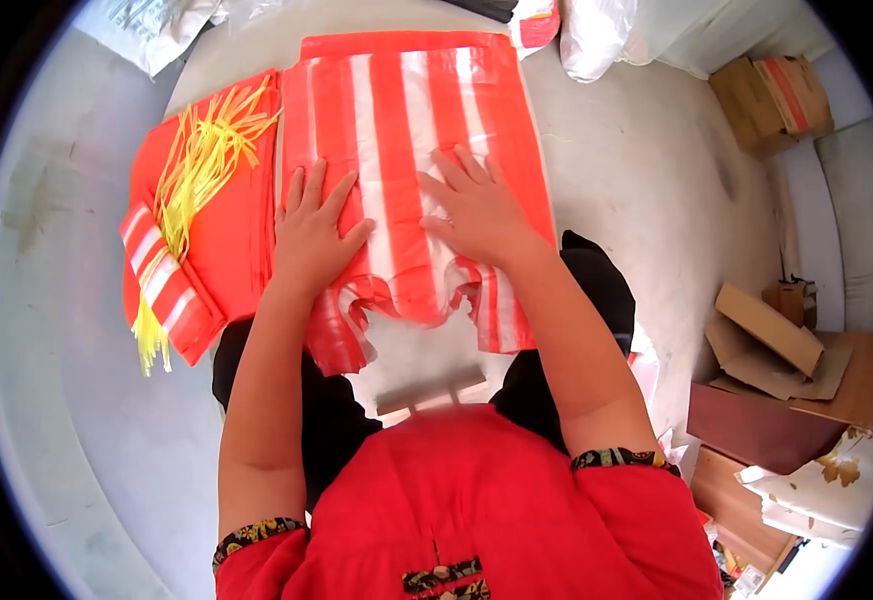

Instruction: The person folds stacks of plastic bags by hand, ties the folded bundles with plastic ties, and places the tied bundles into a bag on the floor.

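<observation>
A red-and-white striped plastic bag lies flat before me, its two handles hanging over the near edge toward my lap. My left hand rests on its left half with the fingers spread. On the right half, my right hand lies flat, fingers apart. Red sheets show beneath the bag along its far edge. Left of it sits a stack of red bags, topped by a bunch of yellow strips. A folded striped bag lies at the near left corner of that stack.
Cardboard boxes stand at the far right. An open carton sits on a brown wooden cabinet at the right. White plastic bags lie at the back. A small wooden stool shows between my knees.
</observation>
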Tool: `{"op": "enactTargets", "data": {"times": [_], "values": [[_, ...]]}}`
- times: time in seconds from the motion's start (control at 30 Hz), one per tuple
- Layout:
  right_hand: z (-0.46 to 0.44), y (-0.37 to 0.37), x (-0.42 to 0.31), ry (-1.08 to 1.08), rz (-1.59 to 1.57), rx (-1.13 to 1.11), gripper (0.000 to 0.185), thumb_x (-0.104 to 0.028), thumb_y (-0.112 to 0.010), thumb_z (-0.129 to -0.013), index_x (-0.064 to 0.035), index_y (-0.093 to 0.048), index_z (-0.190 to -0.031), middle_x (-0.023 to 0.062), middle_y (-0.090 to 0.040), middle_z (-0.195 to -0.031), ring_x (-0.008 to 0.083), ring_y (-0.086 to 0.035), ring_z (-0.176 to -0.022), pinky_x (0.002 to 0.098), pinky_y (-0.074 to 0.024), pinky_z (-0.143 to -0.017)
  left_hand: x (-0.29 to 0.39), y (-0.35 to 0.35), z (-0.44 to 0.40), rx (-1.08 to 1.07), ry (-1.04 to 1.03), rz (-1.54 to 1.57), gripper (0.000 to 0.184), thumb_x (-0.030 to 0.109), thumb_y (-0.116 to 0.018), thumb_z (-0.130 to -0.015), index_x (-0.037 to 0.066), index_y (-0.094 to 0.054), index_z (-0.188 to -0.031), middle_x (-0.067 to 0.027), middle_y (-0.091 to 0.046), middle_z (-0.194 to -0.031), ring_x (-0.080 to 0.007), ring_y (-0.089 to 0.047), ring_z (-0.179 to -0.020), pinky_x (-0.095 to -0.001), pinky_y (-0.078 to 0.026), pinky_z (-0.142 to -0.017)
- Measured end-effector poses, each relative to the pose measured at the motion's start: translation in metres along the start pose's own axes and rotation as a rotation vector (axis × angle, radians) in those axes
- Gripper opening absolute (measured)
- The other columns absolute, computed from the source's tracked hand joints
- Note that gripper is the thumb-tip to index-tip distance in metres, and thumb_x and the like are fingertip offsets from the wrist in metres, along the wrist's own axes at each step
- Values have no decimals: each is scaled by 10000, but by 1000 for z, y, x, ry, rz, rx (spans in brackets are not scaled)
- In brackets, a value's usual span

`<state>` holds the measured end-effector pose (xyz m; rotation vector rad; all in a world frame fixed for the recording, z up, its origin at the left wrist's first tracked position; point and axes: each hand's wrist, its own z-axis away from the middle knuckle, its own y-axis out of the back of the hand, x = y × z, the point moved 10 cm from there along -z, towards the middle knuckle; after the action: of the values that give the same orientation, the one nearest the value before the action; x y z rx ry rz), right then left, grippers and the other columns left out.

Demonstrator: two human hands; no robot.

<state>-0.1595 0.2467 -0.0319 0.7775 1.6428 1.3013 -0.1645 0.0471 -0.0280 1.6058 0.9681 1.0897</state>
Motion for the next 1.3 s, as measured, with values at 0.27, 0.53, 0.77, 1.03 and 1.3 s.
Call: {"op": "enactTargets", "data": {"times": [0.27, 0.53, 0.77, 1.03, 1.3], "values": [[-1, 0, -4, -34, -7, -51, 645, -417, -632, -982, -158, -512, -1560, 134, -319, -1718, 360, -214, -1613, 577, -156, -1294, -8, 6, -3, -105, 2, 133, 693, 411, -744, -919, 245, -537, -1559, -149, -299, -1727, -436, -224, -1595, -569, -266, -1265], [-2, 9, -4, -67, 78, -134, 658, -395, -678, -971, -155, -511, -1561, 131, -306, -1723, 382, -213, -1610, 598, -172, -1286, -33, 16, -15, 15, 155, 140, 688, 376, -762, -914, 210, -548, -1546, -222, -236, -1726, -459, -190, -1598, -587, -306, -1243], [0, 25, 53, -168, -14, 20, 672, -323, -742, -942, -115, -515, -1540, 184, -292, -1709, 452, -211, -1588, 580, -258, -1266, -41, 15, -23, -23, 266, 437, 707, 293, -811, -880, 129, -560, -1521, -293, -221, -1707, -459, -404, -1503, -479, -452, -1159], [-5, 28, 72, -312, -266, 17, 678, -242, -702, -979, -60, -449, -1582, 253, -148, -1739, 458, -166, -1604, 508, -300, -1265, -40, 10, -32, 82, 162, 488, 680, 205, -808, -868, 103, -569, -1496, -294, -210, -1712, -464, -432, -1483, -476, -470, -1131], [-7, 32, 70, -278, -58, 47, 686, -289, -698, -981, -65, -457, -1584, 236, -160, -1741, 406, -155, -1620, 569, -162, -1296, -45, 8, -36, 77, 147, 596, 685, 142, -758, -902, 100, -517, -1542, -253, -169, -1739, -442, -276, -1581, -473, -331, -1252]]}}
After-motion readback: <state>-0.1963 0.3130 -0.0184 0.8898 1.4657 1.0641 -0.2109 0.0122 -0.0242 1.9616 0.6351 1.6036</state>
